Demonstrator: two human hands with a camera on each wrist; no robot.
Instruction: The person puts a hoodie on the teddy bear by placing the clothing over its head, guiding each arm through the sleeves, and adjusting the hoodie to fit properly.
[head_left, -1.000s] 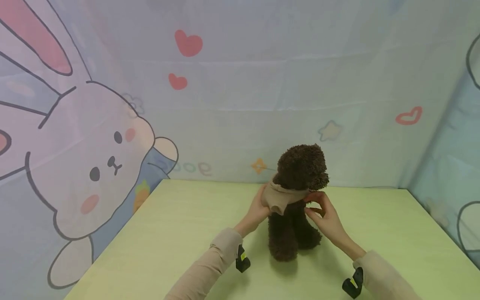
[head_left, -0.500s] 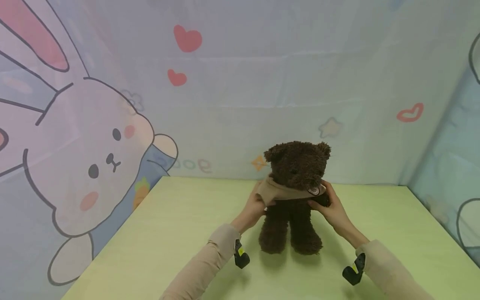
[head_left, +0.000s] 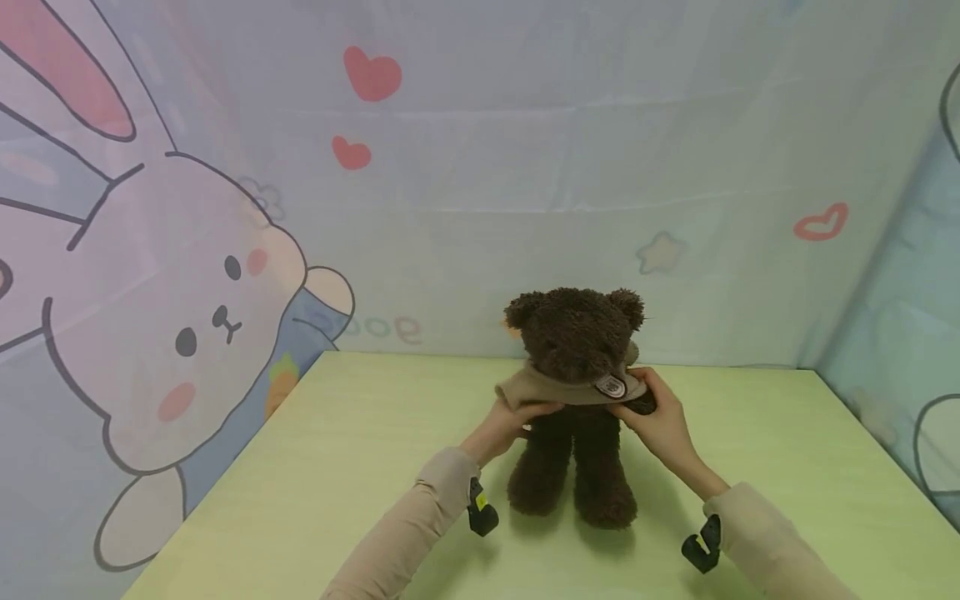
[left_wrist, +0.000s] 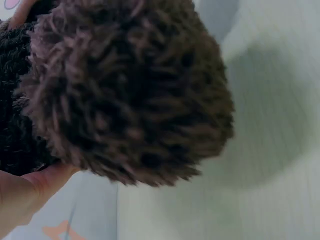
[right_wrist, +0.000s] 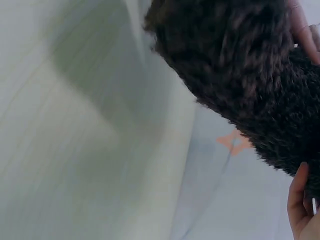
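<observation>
A dark brown teddy bear [head_left: 577, 333] faces me upright in the head view, with a beige shirt [head_left: 551, 387] bunched round its chest. My left hand [head_left: 498, 429] grips its side at the shirt's hem, thumb across the front. On the other side my right hand [head_left: 663, 425] holds the bear's arm and the shirt's edge near a round-topped badge [head_left: 611, 386]. One furry leg [left_wrist: 130, 95] fills much of the left wrist view, with my left hand [left_wrist: 20, 200] below it. In the right wrist view, my right hand [right_wrist: 302, 210] touches the dark fur. Fingertips behind the bear are hidden.
A pale green table [head_left: 405, 417] lies under the bear, whose shadows fall below its feet. Behind stands a cloth backdrop [head_left: 480, 208] printed with a rabbit [head_left: 202, 317] and hearts. Black devices [head_left: 480, 508] are worn at both wrists.
The bear has turned from facing right to facing me and shifted slightly left. My right hand has gone from bent fingers at the shirt's edge to holding the bear's arm and shirt.
</observation>
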